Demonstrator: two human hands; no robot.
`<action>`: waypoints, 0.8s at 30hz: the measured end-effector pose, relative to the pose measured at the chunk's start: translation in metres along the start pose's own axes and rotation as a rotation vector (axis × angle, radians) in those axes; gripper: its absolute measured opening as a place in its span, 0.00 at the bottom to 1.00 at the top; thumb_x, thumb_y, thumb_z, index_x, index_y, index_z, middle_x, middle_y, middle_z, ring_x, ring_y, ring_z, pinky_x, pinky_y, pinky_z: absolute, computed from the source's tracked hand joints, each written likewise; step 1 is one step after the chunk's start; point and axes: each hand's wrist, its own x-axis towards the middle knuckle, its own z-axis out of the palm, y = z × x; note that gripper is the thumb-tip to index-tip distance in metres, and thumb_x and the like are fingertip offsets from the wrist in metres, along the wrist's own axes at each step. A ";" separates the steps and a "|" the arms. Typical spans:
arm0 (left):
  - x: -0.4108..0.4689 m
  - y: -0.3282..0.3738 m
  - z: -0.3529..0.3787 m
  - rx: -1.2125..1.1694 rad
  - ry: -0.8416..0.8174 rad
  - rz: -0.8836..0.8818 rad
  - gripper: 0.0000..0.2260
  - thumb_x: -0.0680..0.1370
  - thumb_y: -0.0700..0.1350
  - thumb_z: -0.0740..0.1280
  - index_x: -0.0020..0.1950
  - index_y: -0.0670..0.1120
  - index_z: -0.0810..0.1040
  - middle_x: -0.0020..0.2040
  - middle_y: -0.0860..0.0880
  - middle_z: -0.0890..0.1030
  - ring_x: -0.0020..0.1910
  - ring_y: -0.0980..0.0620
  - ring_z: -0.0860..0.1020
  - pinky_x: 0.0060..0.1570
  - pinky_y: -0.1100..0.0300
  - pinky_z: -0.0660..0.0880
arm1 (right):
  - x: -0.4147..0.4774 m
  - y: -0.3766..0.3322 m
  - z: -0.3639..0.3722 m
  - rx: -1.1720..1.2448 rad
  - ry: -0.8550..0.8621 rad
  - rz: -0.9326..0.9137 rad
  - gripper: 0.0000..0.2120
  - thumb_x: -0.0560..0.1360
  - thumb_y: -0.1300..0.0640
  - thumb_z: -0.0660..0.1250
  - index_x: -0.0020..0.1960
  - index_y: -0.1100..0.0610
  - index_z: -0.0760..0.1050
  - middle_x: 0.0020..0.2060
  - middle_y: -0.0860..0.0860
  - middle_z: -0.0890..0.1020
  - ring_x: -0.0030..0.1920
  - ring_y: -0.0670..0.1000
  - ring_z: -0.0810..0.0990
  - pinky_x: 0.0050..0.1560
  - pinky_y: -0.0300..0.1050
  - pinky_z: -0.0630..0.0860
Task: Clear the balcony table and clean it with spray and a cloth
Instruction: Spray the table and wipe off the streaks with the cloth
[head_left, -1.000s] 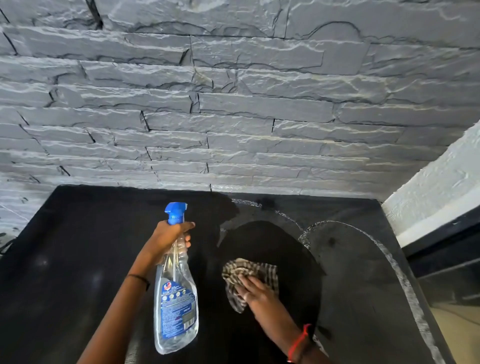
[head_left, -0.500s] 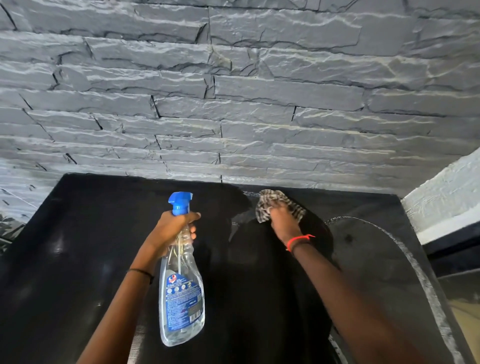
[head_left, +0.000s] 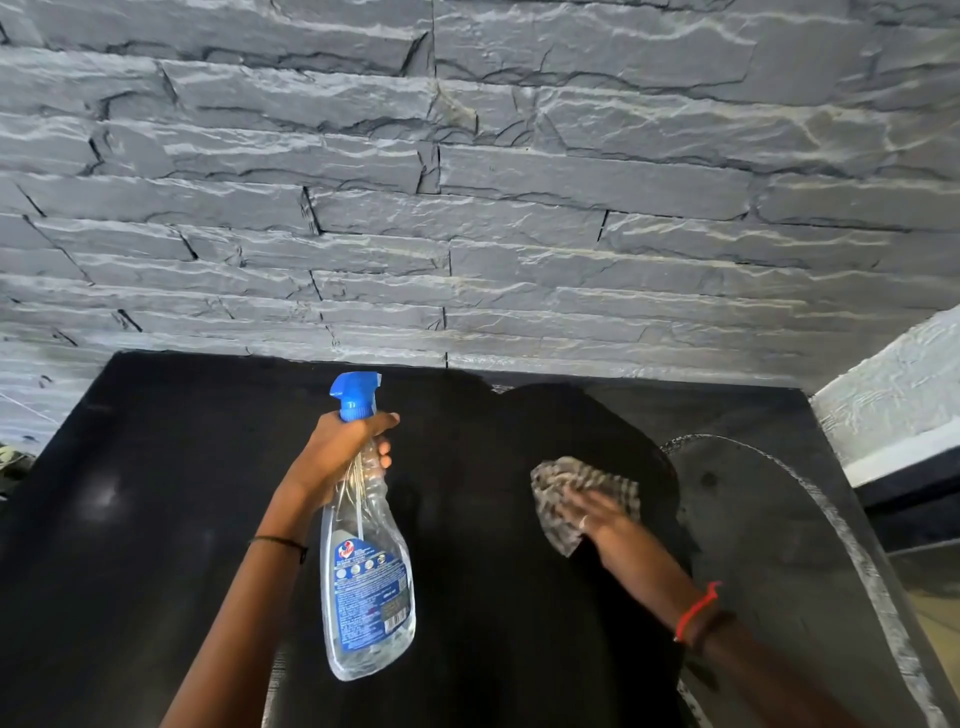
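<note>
Black worktop (head_left: 156, 519) holds only the cloth (head_left: 592, 475), so clearing looks done. Left hand (head_left: 337, 452) has its grip curled round the spray bottle (head_left: 363, 587) (held off the surface); right hand (head_left: 597, 512) presses the cloth down, grip flat and open, right of centre. Wiping seems partway.
</note>
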 end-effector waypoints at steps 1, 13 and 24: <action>0.000 0.000 -0.001 -0.001 -0.001 0.000 0.05 0.75 0.40 0.69 0.44 0.40 0.74 0.26 0.47 0.76 0.23 0.51 0.75 0.28 0.60 0.76 | 0.009 0.024 -0.003 -0.028 -0.013 0.049 0.40 0.60 0.75 0.60 0.70 0.53 0.67 0.71 0.50 0.66 0.72 0.51 0.63 0.72 0.34 0.45; 0.002 -0.006 -0.017 -0.001 0.020 -0.034 0.08 0.75 0.42 0.69 0.41 0.40 0.73 0.28 0.45 0.76 0.25 0.50 0.75 0.31 0.58 0.76 | 0.176 -0.061 -0.038 -0.039 0.048 -0.116 0.19 0.77 0.67 0.56 0.67 0.65 0.68 0.72 0.58 0.63 0.73 0.57 0.58 0.73 0.45 0.54; -0.003 -0.005 -0.026 0.005 0.110 -0.041 0.07 0.75 0.42 0.70 0.42 0.41 0.74 0.28 0.44 0.75 0.25 0.49 0.74 0.30 0.57 0.74 | 0.264 -0.154 -0.033 -0.180 -0.118 -0.200 0.15 0.78 0.64 0.55 0.63 0.64 0.72 0.67 0.59 0.68 0.68 0.60 0.65 0.64 0.56 0.69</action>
